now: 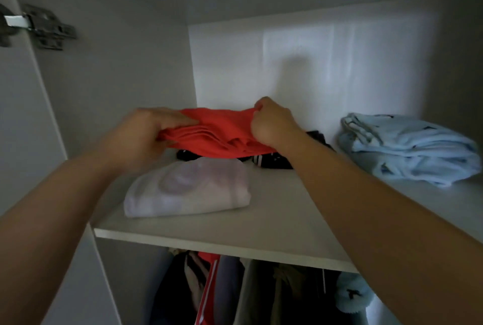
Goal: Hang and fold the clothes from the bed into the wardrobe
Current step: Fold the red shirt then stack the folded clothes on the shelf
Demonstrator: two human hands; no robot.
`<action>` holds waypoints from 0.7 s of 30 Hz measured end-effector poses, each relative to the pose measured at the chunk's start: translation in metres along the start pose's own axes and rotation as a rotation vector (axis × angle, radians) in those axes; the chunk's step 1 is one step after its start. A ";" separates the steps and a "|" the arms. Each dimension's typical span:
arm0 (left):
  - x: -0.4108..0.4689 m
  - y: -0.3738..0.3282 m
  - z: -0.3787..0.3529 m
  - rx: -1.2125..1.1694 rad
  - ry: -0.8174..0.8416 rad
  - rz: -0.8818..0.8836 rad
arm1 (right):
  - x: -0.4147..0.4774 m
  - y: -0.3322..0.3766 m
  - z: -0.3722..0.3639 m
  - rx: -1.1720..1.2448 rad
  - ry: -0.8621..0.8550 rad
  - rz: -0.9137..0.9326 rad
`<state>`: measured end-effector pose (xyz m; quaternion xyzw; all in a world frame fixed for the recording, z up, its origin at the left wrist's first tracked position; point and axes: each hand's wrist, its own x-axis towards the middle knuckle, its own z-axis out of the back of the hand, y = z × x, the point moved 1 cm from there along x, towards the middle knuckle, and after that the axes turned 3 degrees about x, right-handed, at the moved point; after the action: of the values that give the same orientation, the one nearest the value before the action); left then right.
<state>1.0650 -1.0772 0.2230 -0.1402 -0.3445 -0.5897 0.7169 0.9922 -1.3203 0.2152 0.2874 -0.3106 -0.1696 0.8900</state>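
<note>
Folded red garment (222, 134) is up on the wardrobe shelf (235, 246), sitting on a dark striped garment (264, 161) toward the back. Left hand (146, 131) has the 9 o'clock end, its fingers lying over the top layers and clamped on the stack. It's a bit blurred, so I can't see the thumb. Right hand (271, 123) has its fingers curled tight, pinching the 3 o'clock edge.

My guess is it's light, floppy knit with zero stiffness, so the layers will slide and fan out if you grab just one. I'd hold both ends through the full stack and set it down flat.

A white folded top (188, 191) is at 6 o'clock and a pale blue fleece (407, 147) is well off at 3 o'clock.
</note>
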 end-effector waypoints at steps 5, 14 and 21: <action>-0.050 0.016 -0.011 0.062 0.697 0.456 | -0.031 0.018 -0.071 -0.326 0.409 0.078; 0.015 0.019 -0.040 -0.016 0.380 0.637 | -0.008 0.035 -0.064 -0.545 0.307 0.250; -0.035 0.037 -0.079 -0.238 0.770 0.610 | -0.028 -0.001 -0.100 -0.349 0.606 0.221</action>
<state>1.1231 -1.0893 0.1500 -0.0875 0.0714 -0.3976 0.9106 1.0360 -1.2670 0.1375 0.1330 -0.0281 -0.0302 0.9903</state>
